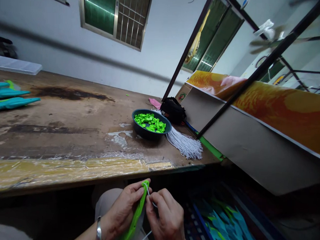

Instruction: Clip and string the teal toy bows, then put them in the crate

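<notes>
My left hand (pixel 125 206) is closed around a long bright green plastic piece (pixel 136 215), held upright above my lap. A white cord (pixel 146 188) passes at the top end of this piece. The fingers of my right hand (pixel 165 214) pinch the cord just right of the green tip, and its loose part hangs down between my hands. On the table beyond, a dark bowl (pixel 149 134) holds many small bright green parts (pixel 156 124). Beside the bowl lies a bundle of white cords (pixel 185 143).
Long teal pieces (pixel 12 102) lie at the table's left. A blue crate (pixel 203 223) with teal and green pieces (pixel 229 225) stands low at right. A black bag (pixel 173 110) sits behind the bowl, near a dark metal post (pixel 218 113). The table's front edge (pixel 69 174) is taped.
</notes>
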A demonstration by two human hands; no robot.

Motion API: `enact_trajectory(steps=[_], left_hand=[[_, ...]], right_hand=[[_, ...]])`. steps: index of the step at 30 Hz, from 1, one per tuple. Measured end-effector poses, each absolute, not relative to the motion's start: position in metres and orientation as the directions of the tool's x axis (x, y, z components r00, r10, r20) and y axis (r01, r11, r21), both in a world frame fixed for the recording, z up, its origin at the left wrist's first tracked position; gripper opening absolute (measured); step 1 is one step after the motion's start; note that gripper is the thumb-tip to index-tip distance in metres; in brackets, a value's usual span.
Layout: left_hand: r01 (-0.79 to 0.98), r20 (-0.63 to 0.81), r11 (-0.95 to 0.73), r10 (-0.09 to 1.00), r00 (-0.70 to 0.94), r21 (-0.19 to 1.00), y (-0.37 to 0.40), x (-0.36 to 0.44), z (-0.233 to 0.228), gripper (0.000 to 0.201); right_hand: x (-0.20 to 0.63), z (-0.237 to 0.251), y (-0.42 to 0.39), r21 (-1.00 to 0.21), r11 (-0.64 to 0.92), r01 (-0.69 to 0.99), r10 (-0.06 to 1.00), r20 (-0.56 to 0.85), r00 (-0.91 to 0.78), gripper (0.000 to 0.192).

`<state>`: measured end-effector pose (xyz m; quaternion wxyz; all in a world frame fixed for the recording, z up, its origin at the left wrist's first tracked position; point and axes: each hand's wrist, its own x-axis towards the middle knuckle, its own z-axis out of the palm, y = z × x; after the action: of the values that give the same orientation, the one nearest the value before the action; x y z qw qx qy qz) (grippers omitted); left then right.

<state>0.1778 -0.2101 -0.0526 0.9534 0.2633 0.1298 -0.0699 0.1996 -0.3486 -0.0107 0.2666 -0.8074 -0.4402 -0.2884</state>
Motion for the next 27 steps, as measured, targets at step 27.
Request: enact_trajectory(steps=[27], left_hand=[[0.023,-0.273,0.528,0.401,0.874,0.849,-0.215,0.179,-0.047,0.031]], right_hand=[[0.224,-0.045,-0.343,-0.847,-0.486,0.214,0.434,-0.021,0.901,0.039]])
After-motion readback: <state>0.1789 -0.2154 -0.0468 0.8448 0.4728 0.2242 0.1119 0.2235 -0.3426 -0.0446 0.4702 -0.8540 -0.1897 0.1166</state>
